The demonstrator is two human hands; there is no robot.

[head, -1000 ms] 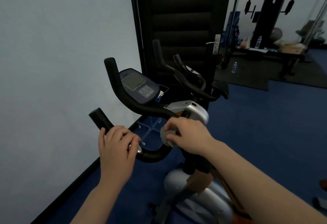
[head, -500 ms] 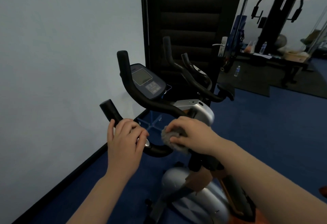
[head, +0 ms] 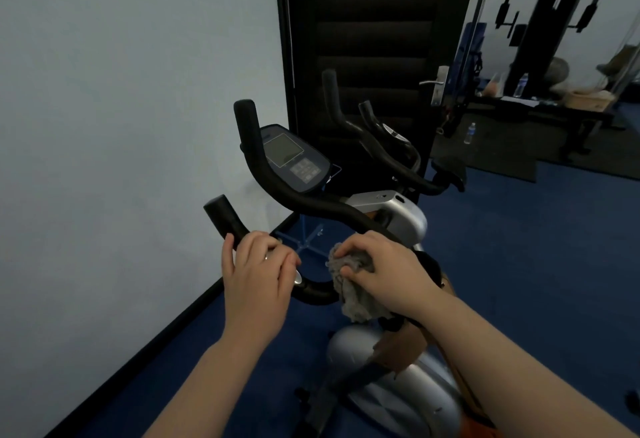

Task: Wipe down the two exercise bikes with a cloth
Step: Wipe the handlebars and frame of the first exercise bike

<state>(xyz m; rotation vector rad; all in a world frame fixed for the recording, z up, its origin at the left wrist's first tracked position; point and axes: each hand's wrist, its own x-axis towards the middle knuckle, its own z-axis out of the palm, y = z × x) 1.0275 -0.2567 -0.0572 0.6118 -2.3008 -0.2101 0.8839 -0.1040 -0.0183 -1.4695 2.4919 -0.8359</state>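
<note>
Since a moment ago the grey cloth (head: 353, 294) has slid along the near black handlebar (head: 311, 290) and hangs lower, with more of it bunched and dangling below the right hand; the left hand has kept its place on the bar.

On the left, the left hand (head: 258, 281) is wrapped around the handlebar just below its upturned end, fingers curled over the top, with a small silver sensor plate (head: 298, 278) showing at the fingertips. A short bare stretch of the bar's curve separates it from the cloth. The right hand (head: 388, 273) grips the cloth against the bar, fingers folded over the wad and the thumb pressed into it, near the stem of the first exercise bike (head: 391, 389). Above sits its console (head: 294, 160). Further right and behind stands the second bike (head: 391, 157), untouched.
</note>
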